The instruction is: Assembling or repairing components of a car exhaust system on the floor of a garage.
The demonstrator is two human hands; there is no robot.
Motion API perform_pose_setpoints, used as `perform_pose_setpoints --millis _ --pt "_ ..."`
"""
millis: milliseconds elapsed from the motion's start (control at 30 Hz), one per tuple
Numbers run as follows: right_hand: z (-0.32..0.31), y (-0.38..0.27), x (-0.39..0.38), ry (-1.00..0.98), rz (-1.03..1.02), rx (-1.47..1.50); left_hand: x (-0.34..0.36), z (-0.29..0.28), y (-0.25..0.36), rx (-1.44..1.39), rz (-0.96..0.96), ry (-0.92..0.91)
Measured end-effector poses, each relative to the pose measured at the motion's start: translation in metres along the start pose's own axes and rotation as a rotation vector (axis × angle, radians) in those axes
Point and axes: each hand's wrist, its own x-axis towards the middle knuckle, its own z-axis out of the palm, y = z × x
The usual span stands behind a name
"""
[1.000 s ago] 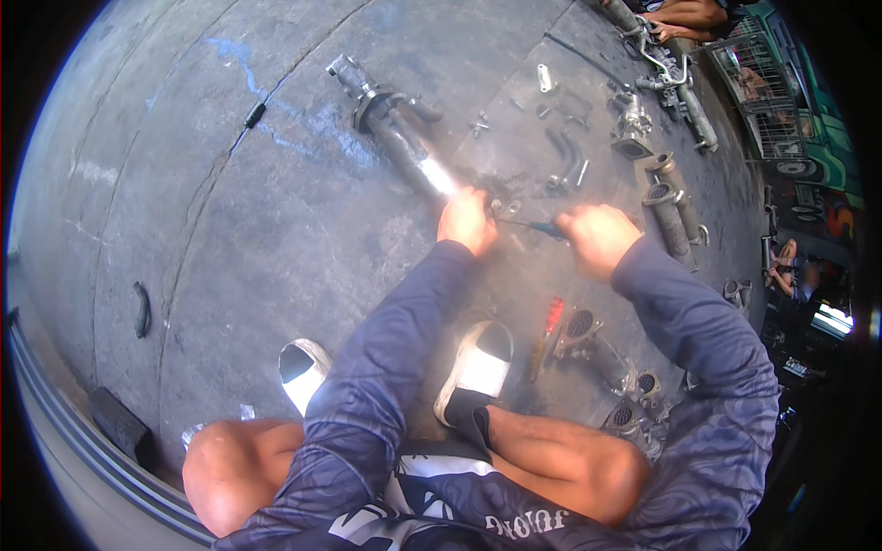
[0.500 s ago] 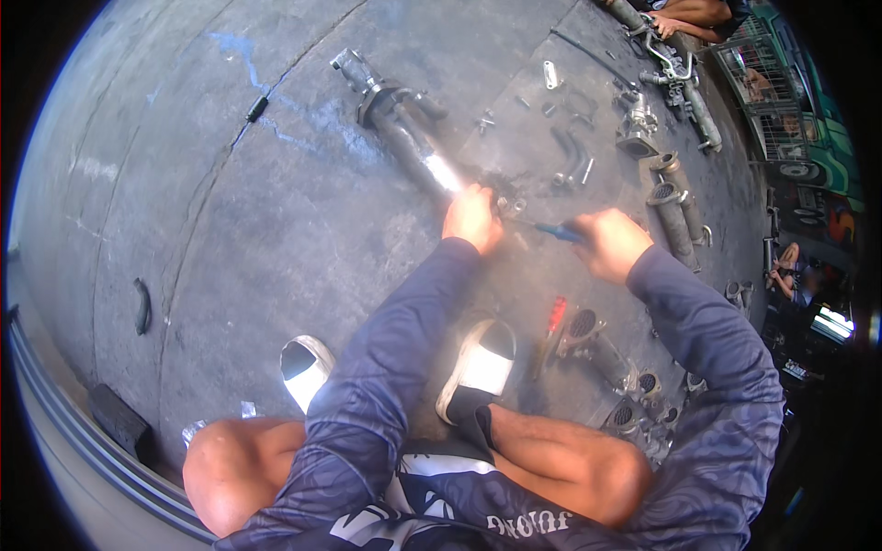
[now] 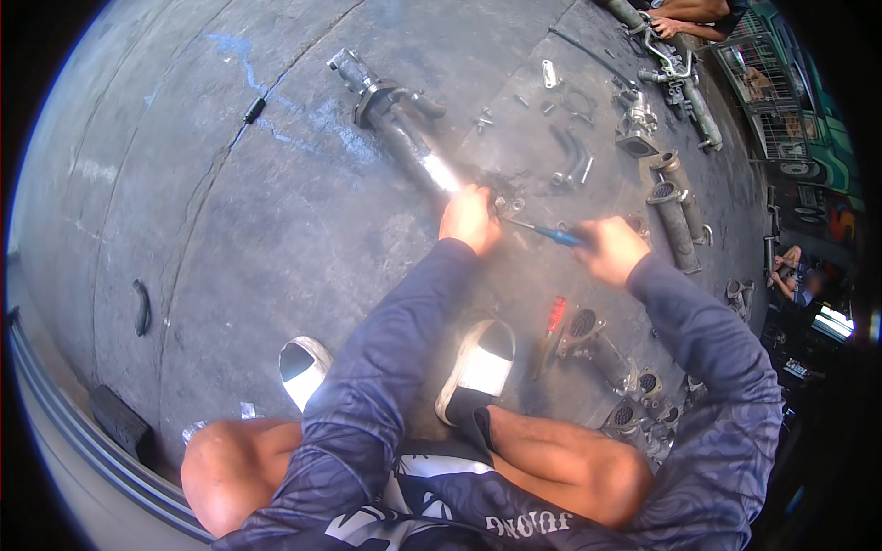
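Note:
A long metal cylinder (image 3: 413, 151) with a flange and fittings at its far end lies slantwise on the concrete floor. Around its near end my left hand (image 3: 469, 220) is closed. My right hand (image 3: 613, 248) grips the blue handle of a screwdriver (image 3: 556, 235). The thin shaft points left, and its tip reaches the near end of the cylinder beside my left fingers. Exactly what the tip touches is too blurred to tell. Small ring-like bits (image 3: 519, 205) lie just beyond the shaft.
A red-handled tool (image 3: 557, 314) and several metal pipe parts (image 3: 625, 367) lie near my right knee. Farther right are pipe sections (image 3: 675, 220), a curved hose (image 3: 574, 156) and bolts. Another person's hand (image 3: 663, 28) works at the far right. A black hose piece (image 3: 141, 308) lies left.
My right hand and the screwdriver have shifted very slightly, and the screwdriver's shaft shows more clearly. The cylinder's far end and my left hand have moved slightly left.

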Motion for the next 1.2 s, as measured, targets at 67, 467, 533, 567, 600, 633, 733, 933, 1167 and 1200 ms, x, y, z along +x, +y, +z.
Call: perform_pose_setpoints --millis 67,467,533,567,600,633,733,933,1167,1200 --pt "0.016 0.017 0.002 0.428 -0.6 -0.891 0.001 -0.002 -0.001 0.006 -0.006 -0.022" --pt "0.009 0.009 0.007 0.02 -0.024 -0.013 0.001 0.002 -0.001 0.0 0.022 0.014" --pt "0.027 0.016 0.002 0.478 -0.596 -0.959 0.001 0.001 -0.003 -0.003 0.029 0.02" --pt "0.031 0.012 0.0 0.443 -0.559 -0.9 0.001 0.0 -0.005 0.01 0.014 0.005" --pt "0.03 0.014 0.002 0.446 -0.562 -0.899 0.001 -0.001 -0.007 0.023 -0.002 -0.009" --pt "0.025 0.021 0.004 0.393 -0.556 -0.642 0.001 0.001 -0.006 0.018 0.004 -0.006" --pt "0.001 0.025 0.014 0.0 0.04 0.292 0.001 0.005 -0.004 0.017 0.022 0.014" --pt "0.006 0.025 0.015 -0.052 0.002 0.211 -0.002 0.005 -0.001 -0.005 0.023 0.049" --pt "0.034 0.027 0.003 0.501 -0.534 -0.63 -0.002 0.002 -0.009 -0.006 0.025 0.035" --pt "0.027 0.026 0.008 0.358 -0.327 -0.254 -0.002 0.002 -0.009 -0.015 0.039 0.034"
